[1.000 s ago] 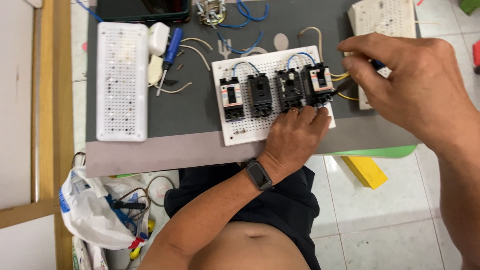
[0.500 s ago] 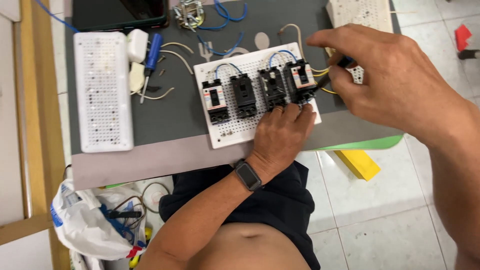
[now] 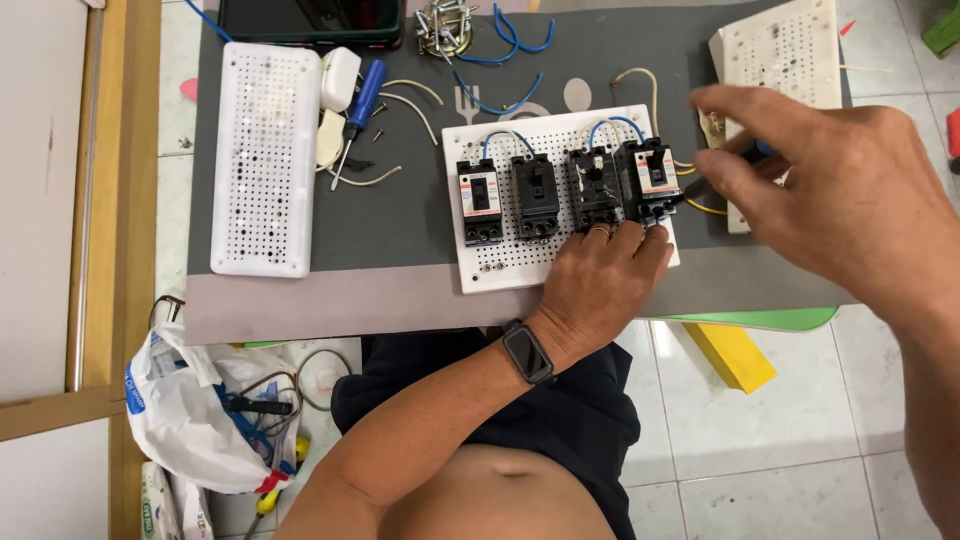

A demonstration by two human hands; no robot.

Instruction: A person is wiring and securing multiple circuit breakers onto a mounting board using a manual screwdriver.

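A white perforated board [image 3: 495, 270] on the grey mat [image 3: 400, 230] carries a row of black circuit breakers [image 3: 538, 196] joined by blue wire loops. My left hand [image 3: 600, 285], with a dark watch on its wrist, presses on the board's front right part. Its fingertips are against the lower ends of the two right breakers. My right hand [image 3: 840, 200] is closed around a screwdriver [image 3: 700, 186] with a dark shaft and a blue handle. The tip points at the right side of the rightmost breaker [image 3: 655, 175], where yellow wires come out.
A second long white perforated board [image 3: 265, 160] lies at the mat's left, with a blue screwdriver [image 3: 360, 105], a white plug and loose wires beside it. Another white board [image 3: 780, 50] is at the back right. A plastic bag of tools [image 3: 190, 420] sits on the floor on the left.
The view has shifted a little, so the board sits lower and more central. My right hand has opened its fingers slightly at the rightmost breaker. My left hand stays on the board.
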